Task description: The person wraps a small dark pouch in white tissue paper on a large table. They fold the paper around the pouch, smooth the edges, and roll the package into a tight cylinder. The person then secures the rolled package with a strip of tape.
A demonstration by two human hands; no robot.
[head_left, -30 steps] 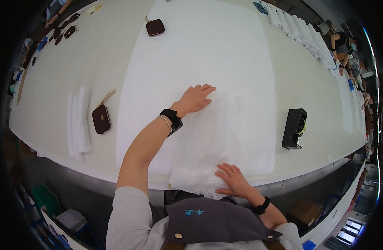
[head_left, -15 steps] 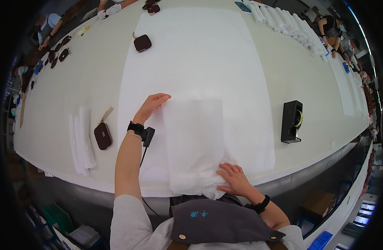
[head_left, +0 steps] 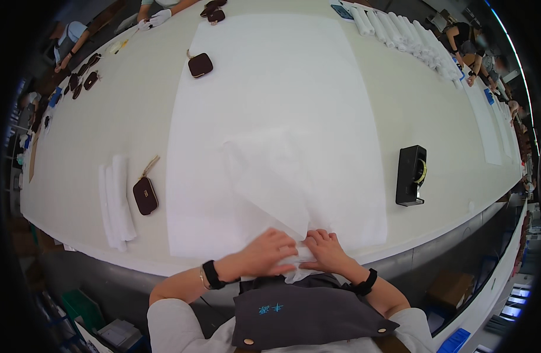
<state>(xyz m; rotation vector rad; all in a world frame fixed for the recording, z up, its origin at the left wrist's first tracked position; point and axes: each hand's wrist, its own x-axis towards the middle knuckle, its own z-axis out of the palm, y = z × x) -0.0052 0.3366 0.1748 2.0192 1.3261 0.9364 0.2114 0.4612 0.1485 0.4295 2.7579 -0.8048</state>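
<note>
Both hands are together at the table's near edge, on a thin white sheet of tissue paper [head_left: 264, 176]. My left hand [head_left: 266, 254] has its fingers curled over a bunched white part of that sheet. Close beside it, my right hand [head_left: 328, 253] grips the same crumpled part from the right. The rest of the sheet lies forward of my hands with a diagonal fold across it. Whether anything is inside the bunched paper is hidden. Beneath is a larger white sheet [head_left: 270, 76] spread on the table.
A dark brown zip pouch [head_left: 145, 196] lies left, beside white rolls [head_left: 116, 203]. Another brown pouch [head_left: 200, 65] is farther forward. At right stands a black tape dispenser [head_left: 410, 176]. Many white rolls [head_left: 403, 38] lie far right. Other people work around the table [head_left: 76, 170].
My left hand has come down from the sheet's far left corner to beside my right hand. The tissue paper's left side is now drawn in and folded diagonally.
</note>
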